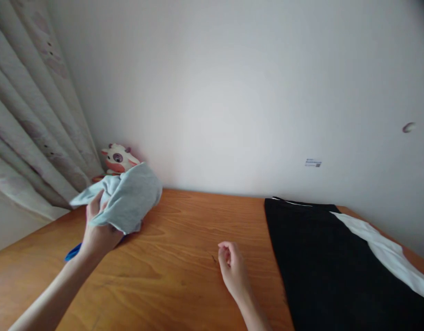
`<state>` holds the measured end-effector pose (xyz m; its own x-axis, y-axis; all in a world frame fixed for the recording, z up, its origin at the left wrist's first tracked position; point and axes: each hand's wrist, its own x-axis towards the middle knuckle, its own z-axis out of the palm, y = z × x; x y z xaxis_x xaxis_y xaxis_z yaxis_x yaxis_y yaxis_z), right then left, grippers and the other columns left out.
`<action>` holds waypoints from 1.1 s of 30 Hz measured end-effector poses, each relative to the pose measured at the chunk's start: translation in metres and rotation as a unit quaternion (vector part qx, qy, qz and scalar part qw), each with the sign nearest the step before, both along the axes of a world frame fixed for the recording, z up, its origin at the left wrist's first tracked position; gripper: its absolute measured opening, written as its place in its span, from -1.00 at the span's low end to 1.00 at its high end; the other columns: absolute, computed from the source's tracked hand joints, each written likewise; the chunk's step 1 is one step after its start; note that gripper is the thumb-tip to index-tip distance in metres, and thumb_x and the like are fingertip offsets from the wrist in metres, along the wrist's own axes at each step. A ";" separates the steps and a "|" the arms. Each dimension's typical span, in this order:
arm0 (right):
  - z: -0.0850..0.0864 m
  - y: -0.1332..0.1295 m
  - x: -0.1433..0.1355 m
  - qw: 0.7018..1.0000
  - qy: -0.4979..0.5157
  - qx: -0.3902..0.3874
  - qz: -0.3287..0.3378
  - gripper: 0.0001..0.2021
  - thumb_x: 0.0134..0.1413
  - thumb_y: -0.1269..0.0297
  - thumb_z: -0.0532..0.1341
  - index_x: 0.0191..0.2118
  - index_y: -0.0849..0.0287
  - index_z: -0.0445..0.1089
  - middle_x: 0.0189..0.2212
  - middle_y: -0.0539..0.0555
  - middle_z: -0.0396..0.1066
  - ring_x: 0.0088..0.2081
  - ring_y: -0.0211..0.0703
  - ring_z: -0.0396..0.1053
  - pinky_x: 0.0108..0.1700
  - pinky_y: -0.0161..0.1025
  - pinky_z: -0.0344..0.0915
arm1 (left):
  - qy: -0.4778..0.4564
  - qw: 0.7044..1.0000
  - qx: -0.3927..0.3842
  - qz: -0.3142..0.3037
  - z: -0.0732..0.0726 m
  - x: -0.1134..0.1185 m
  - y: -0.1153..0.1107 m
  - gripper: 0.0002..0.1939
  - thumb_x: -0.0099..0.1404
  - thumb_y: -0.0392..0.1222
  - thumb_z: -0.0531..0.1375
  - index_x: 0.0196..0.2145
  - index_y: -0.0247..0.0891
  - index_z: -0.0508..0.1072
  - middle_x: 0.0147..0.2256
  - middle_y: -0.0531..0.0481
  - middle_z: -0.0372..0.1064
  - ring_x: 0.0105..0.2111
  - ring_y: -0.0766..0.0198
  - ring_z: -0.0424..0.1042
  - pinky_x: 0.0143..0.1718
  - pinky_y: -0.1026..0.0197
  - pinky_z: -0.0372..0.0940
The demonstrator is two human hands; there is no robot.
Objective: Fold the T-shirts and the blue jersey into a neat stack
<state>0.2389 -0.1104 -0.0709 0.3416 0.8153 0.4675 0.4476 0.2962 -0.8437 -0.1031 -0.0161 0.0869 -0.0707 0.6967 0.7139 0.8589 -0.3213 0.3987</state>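
A crumpled light grey-blue cloth (pixel 136 197) is gripped in my left hand (pixel 101 230), raised at the left side of the wooden table. Its folds drape over my fingers and hide part of them. Under that hand a bit of something blue (pixel 73 252) shows; its kind is hidden. My right hand (pixel 232 266) hovers over the middle of the table with its fingers curled in, and nothing shows in it. To its right, apart from it, a black garment with a white panel (pixel 312 257) lies spread flat.
Behind the cloth stands a cow figure (pixel 118 158), partly covered, in the corner by a patterned curtain (pixel 32 115). A pale wall (pixel 215 101) rises along the back edge of the wooden table (pixel 170 280). On the wall are a small label (pixel 313 162) and a hook (pixel 408 127).
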 end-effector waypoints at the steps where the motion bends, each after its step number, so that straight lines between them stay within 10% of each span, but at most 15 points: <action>1: 0.000 -0.001 -0.001 1.000 -0.010 -0.001 0.002 -0.68 0.31 -0.02 0.08 -0.20 0.09 0.42 -0.33 0.09 0.50 -0.37 -0.13 0.42 -0.32 -0.22 0.36 | 0.042 0.999 0.010 0.011 -0.001 -0.014 -0.001 -0.36 0.11 0.18 0.31 0.06 -0.21 0.43 0.31 -0.13 0.17 0.35 -0.23 0.01 0.35 -0.28 -0.07; 5: -0.001 -0.002 -0.002 0.999 -0.044 -0.008 0.002 -0.71 0.32 0.03 0.06 -0.19 0.09 0.41 -0.32 0.09 0.51 -0.38 -0.13 0.43 -0.31 -0.21 0.36 | 0.206 0.974 -0.045 0.082 -0.050 -0.059 -0.004 -0.58 0.29 0.11 0.19 -0.01 -0.18 0.49 0.28 -0.14 0.21 0.35 -0.25 0.04 0.32 -0.37 -0.14; 9: 0.000 -0.004 -0.002 0.996 -0.080 -0.022 0.024 -0.75 0.31 0.09 0.06 -0.22 0.07 0.41 -0.38 0.06 0.50 -0.46 -0.15 0.40 -0.37 -0.22 0.34 | 0.158 0.952 -0.209 0.156 -0.110 -0.081 0.003 -0.53 0.42 -0.03 0.06 0.23 -0.15 0.30 0.27 -0.26 0.25 0.35 -0.24 0.06 0.16 -0.44 0.13; 15: 0.001 -0.007 -0.004 0.987 -0.150 -0.031 0.045 -0.82 0.27 0.19 0.10 -0.23 0.06 0.43 -0.39 0.04 0.50 -0.46 -0.12 0.42 -0.34 -0.19 0.31 | 0.117 0.950 -0.224 0.182 -0.128 -0.068 0.010 -0.36 0.41 -0.06 0.02 0.37 -0.31 0.12 0.40 -0.53 -0.15 0.40 -0.42 -0.15 0.17 -0.61 -0.03; 19: 0.001 -0.007 -0.004 0.988 -0.146 -0.034 0.042 -0.82 0.28 0.20 0.08 -0.22 0.06 0.42 -0.39 0.04 0.50 -0.46 -0.13 0.42 -0.34 -0.19 0.32 | 0.145 0.973 -0.115 0.138 -0.129 -0.032 0.007 -0.31 0.36 -0.12 0.06 0.33 -0.56 0.11 0.39 -0.63 -0.19 0.41 -0.39 -0.19 0.30 -0.42 -0.08; 25: 0.003 -0.006 -0.004 0.991 -0.118 -0.029 0.051 -0.81 0.28 0.17 0.09 -0.22 0.06 0.43 -0.36 0.06 0.52 -0.46 -0.14 0.41 -0.37 -0.21 0.33 | 0.238 0.925 -0.138 -0.263 -0.133 0.065 0.012 -0.48 0.32 -0.39 0.00 0.17 -0.14 0.40 0.16 -0.14 0.41 0.16 0.08 0.39 0.27 -0.01 0.21; 33: 0.004 0.001 -0.001 0.997 0.066 -0.022 0.036 -0.68 0.25 -0.05 0.17 -0.17 0.11 0.46 -0.32 0.08 0.52 -0.35 -0.13 0.44 -0.29 -0.23 0.36 | 0.215 0.891 -0.184 -0.355 -0.133 0.193 -0.011 -0.59 0.42 -0.37 0.01 0.13 -0.15 0.41 0.14 -0.12 0.41 0.10 0.08 0.40 0.16 0.01 0.31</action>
